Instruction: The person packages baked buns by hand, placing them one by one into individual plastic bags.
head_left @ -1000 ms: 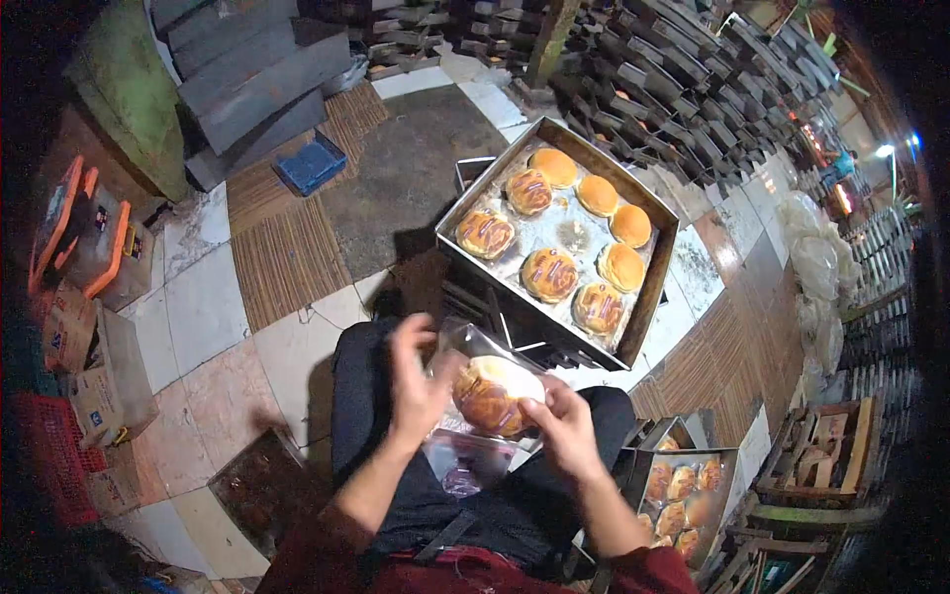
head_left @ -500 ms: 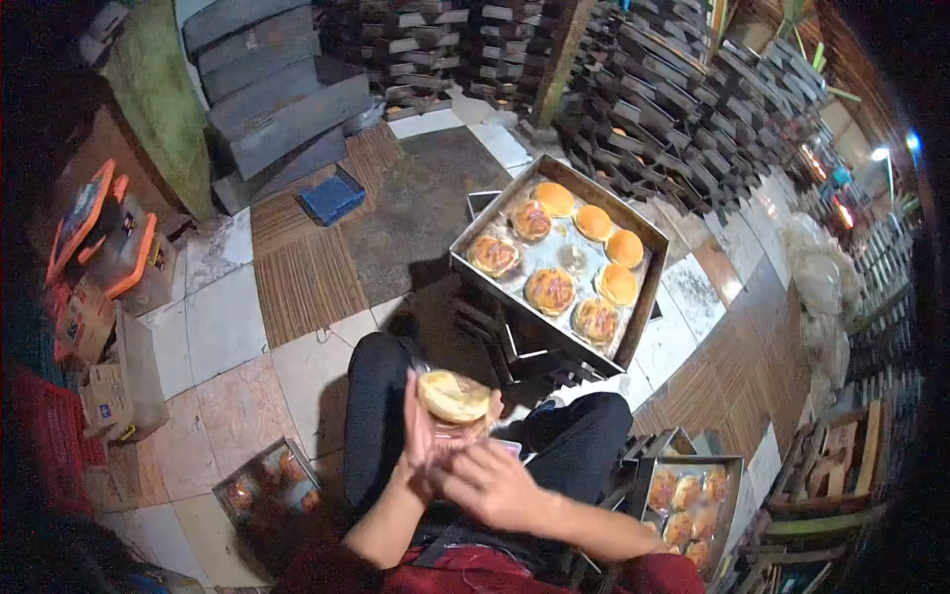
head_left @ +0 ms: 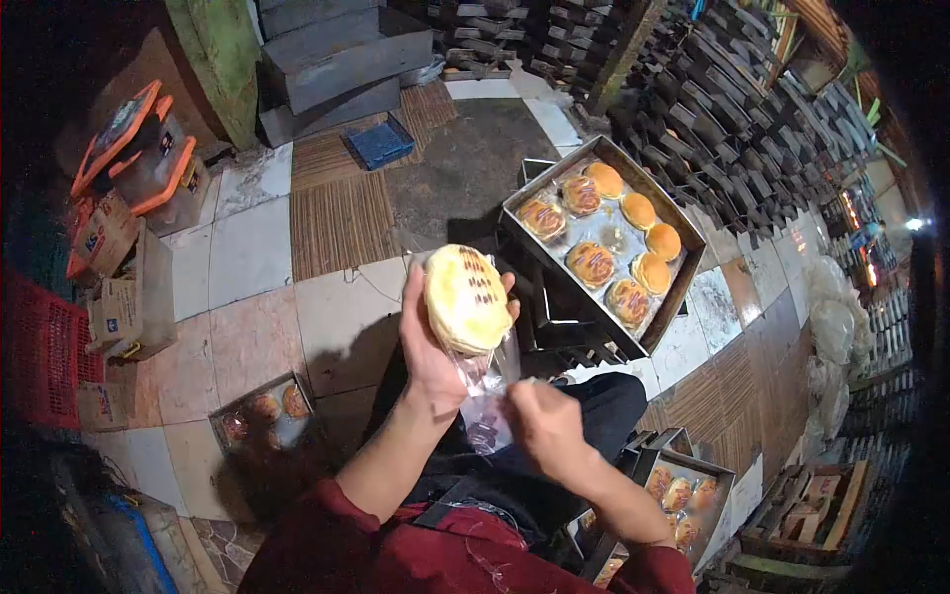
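My left hand (head_left: 432,348) holds a round golden bun (head_left: 465,298) upright inside a clear plastic bag (head_left: 488,404), raised in front of me. My right hand (head_left: 546,427) is just below and to the right, fingers pinched on the lower end of the bag. Ahead sits a metal tray (head_left: 522,196) with several buns, some striped with brown sauce, some plain.
A small tray of wrapped buns (head_left: 259,413) lies on the tiled floor at my left. Another tray of buns (head_left: 681,487) sits at my lower right. Stacks of dark trays (head_left: 752,129) fill the back right. Cardboard boxes (head_left: 117,297) and orange-lidded tubs (head_left: 139,148) stand at left.
My left hand has lifted the bagged bun higher and turned it on edge. My right hand moved from the bun down to the bag's lower end. The view shifted left.
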A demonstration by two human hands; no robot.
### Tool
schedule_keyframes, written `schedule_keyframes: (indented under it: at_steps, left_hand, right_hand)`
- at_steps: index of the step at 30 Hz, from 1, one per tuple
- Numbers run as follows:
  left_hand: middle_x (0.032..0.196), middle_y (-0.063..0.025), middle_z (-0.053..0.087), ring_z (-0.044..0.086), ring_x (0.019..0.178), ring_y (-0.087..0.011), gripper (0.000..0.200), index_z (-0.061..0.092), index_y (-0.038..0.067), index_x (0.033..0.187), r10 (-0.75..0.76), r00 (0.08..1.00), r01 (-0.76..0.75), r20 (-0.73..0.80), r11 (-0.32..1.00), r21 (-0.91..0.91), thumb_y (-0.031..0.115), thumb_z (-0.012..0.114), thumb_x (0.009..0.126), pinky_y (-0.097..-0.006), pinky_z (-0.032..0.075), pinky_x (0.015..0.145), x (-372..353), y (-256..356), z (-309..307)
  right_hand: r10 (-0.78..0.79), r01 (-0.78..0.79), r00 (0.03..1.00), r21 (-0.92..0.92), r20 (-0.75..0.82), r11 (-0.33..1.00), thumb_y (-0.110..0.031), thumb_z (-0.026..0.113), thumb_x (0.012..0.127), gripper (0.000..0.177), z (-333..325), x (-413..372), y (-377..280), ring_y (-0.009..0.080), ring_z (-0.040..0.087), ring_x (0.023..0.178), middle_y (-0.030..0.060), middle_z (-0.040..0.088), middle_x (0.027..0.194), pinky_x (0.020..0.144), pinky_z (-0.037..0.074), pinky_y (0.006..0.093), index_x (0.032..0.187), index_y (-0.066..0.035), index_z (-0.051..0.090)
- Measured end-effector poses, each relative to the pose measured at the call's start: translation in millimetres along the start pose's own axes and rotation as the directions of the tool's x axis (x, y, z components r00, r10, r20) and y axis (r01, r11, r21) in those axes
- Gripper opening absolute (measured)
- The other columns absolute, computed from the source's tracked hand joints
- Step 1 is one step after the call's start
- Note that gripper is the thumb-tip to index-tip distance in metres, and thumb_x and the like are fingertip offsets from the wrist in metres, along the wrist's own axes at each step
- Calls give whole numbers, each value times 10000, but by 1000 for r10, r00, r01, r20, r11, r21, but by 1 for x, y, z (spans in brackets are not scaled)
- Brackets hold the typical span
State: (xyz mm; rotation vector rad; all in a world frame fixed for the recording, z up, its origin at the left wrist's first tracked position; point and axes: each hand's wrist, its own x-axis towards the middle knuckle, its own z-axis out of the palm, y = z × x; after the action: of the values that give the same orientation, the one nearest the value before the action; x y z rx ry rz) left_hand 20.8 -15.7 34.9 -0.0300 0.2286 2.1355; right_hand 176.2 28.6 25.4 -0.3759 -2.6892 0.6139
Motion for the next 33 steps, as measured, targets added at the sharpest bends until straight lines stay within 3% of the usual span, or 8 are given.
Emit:
schedule_keyframes:
  at_steps: [6,10,15,18,22,25,30,33]
  left_hand:
    - [994,-172,557,578,919,-306,565,493,32,1079,141,951,-145,-274,989,5,536,458,826,-457,523,733,24,3,-31]
    - [1053,-172,538,575,946,-292,589,455,49,1126,-218,970,210,-112,975,-78,561,420,838,-486,496,777,-9,-12,-38]
    - [1273,-138,442,509,1095,-244,497,382,57,1277,-671,738,531,-74,509,677,329,502,880,-378,395,924,-129,-42,3]
    - [1382,-208,281,309,1244,-372,507,414,57,1286,-922,-17,478,388,333,813,368,491,893,-458,256,1005,-104,18,3]
    - [947,-100,587,559,853,-151,161,512,-11,983,18,997,43,-72,644,764,101,507,867,-277,432,790,-118,49,-35]
    - [958,-62,527,480,890,-128,244,473,13,1060,573,798,164,-184,86,983,159,536,875,-258,405,792,-94,48,-117]
    - [781,-92,531,523,700,-142,107,548,3,782,282,881,372,-380,82,925,94,592,817,-285,438,618,-59,47,-102]
    - [770,-95,523,545,692,-180,84,547,8,775,290,825,-445,486,-198,873,-44,596,730,-287,440,562,-72,53,-59]
  right_hand:
    - [-677,-300,233,714,698,632,-249,538,841,192,-16,-38,-33,292,601,678,143,610,723,609,446,400,883,-65,576]
    - [130,-153,988,361,87,920,-325,835,526,925,-32,-8,24,303,418,1143,185,393,1240,952,351,376,1251,-27,342]
    - [433,-301,859,954,272,-1,-278,782,622,847,8,14,40,215,487,1071,99,451,1184,926,401,333,1285,-36,315]
    - [317,-489,810,866,494,-103,-218,679,764,580,70,-2,36,158,497,1022,82,517,1096,869,429,290,1231,-18,399]
    - [659,-552,712,774,242,311,-192,568,867,219,145,-30,15,63,495,710,1,563,775,643,413,215,943,12,593]
    - [696,-602,647,768,310,218,-200,539,886,247,142,-25,23,50,470,664,-3,549,677,604,400,217,808,23,609]
    - [647,-586,738,658,192,473,-142,559,859,215,114,18,22,116,506,640,83,596,690,591,412,261,765,50,578]
    - [236,-74,935,505,-264,860,5,574,794,44,48,20,-12,249,555,663,143,582,756,604,438,299,834,20,586]
